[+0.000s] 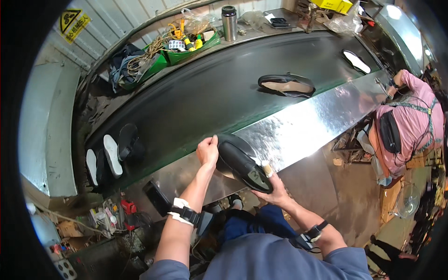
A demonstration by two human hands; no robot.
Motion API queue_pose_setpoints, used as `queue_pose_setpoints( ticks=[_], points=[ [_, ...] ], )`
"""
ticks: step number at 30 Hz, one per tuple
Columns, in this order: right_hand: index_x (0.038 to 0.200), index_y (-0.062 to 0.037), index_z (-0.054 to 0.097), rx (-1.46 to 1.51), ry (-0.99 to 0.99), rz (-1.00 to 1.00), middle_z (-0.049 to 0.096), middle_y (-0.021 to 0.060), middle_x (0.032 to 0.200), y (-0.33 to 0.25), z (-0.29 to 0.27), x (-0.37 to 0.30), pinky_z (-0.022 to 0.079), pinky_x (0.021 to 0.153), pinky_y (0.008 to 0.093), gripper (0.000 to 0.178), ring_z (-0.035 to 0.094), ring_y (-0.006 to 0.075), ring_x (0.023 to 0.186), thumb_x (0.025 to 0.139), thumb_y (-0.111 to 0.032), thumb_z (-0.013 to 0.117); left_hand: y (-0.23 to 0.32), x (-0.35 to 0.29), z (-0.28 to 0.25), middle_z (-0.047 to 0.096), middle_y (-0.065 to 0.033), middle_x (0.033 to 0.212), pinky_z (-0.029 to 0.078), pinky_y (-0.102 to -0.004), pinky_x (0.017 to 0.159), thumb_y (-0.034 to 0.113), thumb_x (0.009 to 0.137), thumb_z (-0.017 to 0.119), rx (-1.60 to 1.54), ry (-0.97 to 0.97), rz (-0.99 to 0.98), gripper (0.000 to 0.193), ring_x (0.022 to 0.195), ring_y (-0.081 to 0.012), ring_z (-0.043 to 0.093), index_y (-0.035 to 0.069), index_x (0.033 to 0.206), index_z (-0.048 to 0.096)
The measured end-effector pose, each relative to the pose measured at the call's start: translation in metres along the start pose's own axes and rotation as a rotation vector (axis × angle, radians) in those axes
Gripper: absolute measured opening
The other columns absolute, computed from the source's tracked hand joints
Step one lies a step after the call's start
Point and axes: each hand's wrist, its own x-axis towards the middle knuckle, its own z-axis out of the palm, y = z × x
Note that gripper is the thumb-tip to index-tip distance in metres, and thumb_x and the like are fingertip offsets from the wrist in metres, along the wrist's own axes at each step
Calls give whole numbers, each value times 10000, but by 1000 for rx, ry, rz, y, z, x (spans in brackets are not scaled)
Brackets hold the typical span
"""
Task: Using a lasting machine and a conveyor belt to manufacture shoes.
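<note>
Blue shirt point(280, 259), smooth, rounded black shoe point(235, 158), left grip point(207, 151) and right grip point(276, 190) clasping it

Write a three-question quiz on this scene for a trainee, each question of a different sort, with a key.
1. Multiple choice: What stands upright on the ledge behind the dark belt, just right of the green containers?
a) a phone
b) a steel flask
c) a red power tool

2. True or false: The right hand is at the end of the held black shoe nearer the person's body.

3. Count: How many white soles show at the left end of the belt?

Key: 1. b; 2. True; 3. Two.
</note>
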Motion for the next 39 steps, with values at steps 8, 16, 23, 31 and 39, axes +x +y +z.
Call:
queue_pose_setpoints(
  ticks=[8,16,23,31,39],
  points=[
    [1391,58,463,-27,-264,-177,490,280,1401,18,-37,-4,306,1162,516,736,441,441,1356,766,-113,812,24,-53,22,659,-178,1071,515,-437,907,437,753,766,162,36,-157,632,1054,-320,645,-5,1164,580],
    [1414,54,429,74,-263,-212,447,292,1433,35,-25,-9,342,1135,480,819,440,433,1355,721,-131,824,23,-62,3,695,-248,1044,514,-498,911,406,743,697,164,89,-257,518,1027,-420,659,18,1081,639],
    [1584,-64,-40,734,-807,314,78,186,1650,-70,-11,22,209,1196,442,1054,171,340,1503,894,-260,733,-9,-162,-123,683,-144,743,519,-372,683,317,724,764,-140,434,-111,352,688,-207,653,17,883,668],
    [1438,1,451,628,-1238,361,625,66,1257,-231,101,-39,457,999,297,517,591,143,1117,968,-101,639,-70,-369,-261,689,-86,776,508,-334,745,260,810,720,-279,989,-153,282,751,-142,622,16,945,670],
    [1120,35,606,740,-1578,351,696,58,1000,-359,231,-234,505,755,268,234,620,110,855,956,-117,675,-177,-604,-404,666,-79,845,453,-348,745,463,989,556,-742,1512,-314,481,785,-170,585,-1,901,649]
  ],
)
